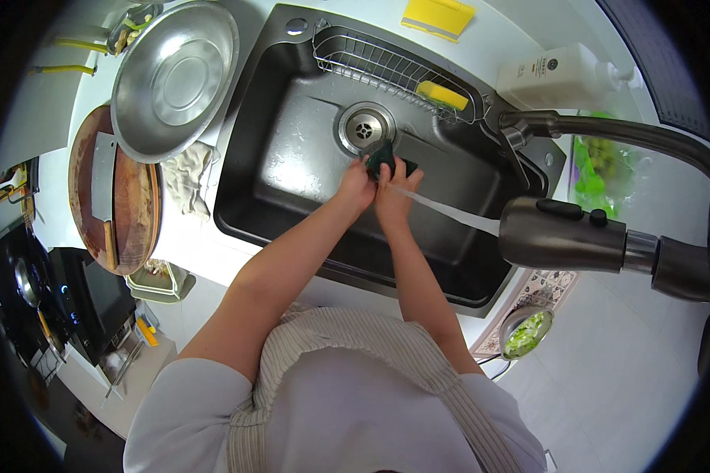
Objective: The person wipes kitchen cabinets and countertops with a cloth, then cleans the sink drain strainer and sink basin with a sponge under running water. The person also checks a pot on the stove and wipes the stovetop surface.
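Note:
Over the dark sink (307, 159), both my hands meet just below the metal drain (364, 128). A dark green, pad-like piece (381, 158) is gripped between them; its exact kind is unclear. My left hand (357, 184) holds its left side, with the fingertips partly hidden. My right hand (397, 196) has its fingers curled on the right side, where a dark part shows past the fingertips. Water (449, 211) streams from the pull-out faucet head (562, 233) at the right onto my hands.
A wire rack (370, 59) with a yellow sponge (442, 95) hangs at the sink's far side. To the left are a steel basin (174, 83), a cloth (188, 180) and a cleaver (103, 177) on a round chopping board (133, 219). A bowl of chopped greens (526, 334) stands lower right.

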Demonstrator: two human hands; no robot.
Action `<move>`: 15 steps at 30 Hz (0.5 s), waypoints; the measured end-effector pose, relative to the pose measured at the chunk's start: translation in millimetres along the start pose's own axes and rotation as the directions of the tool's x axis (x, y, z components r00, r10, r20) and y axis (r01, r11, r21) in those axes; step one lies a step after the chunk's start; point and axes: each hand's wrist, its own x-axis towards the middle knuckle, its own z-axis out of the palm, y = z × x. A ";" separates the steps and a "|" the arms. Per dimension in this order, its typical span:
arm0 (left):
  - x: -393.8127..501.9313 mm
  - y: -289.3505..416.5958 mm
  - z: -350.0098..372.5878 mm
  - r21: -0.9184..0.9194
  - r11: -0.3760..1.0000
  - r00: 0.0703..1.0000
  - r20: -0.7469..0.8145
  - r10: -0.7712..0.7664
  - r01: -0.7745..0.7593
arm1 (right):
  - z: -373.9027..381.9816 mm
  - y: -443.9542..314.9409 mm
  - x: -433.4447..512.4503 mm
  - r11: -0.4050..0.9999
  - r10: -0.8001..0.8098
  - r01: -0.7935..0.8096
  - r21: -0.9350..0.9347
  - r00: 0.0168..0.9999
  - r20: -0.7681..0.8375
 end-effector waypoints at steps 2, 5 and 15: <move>-11.1 -5.0 15.7 -0.029 0.999 0.999 -0.032 0.014 -0.015 | 8.9 7.9 10.9 0.989 0.126 -0.127 0.071 0.992 0.024; -7.9 -1.3 8.1 -0.081 0.997 0.999 0.040 -0.010 0.013 | 8.4 -1.7 14.7 0.968 0.209 -0.209 0.136 0.978 0.014; -0.5 3.5 -10.1 -0.109 0.988 0.975 0.182 0.125 -0.107 | 28.4 -7.5 -12.6 0.888 0.416 -0.414 0.199 0.909 0.035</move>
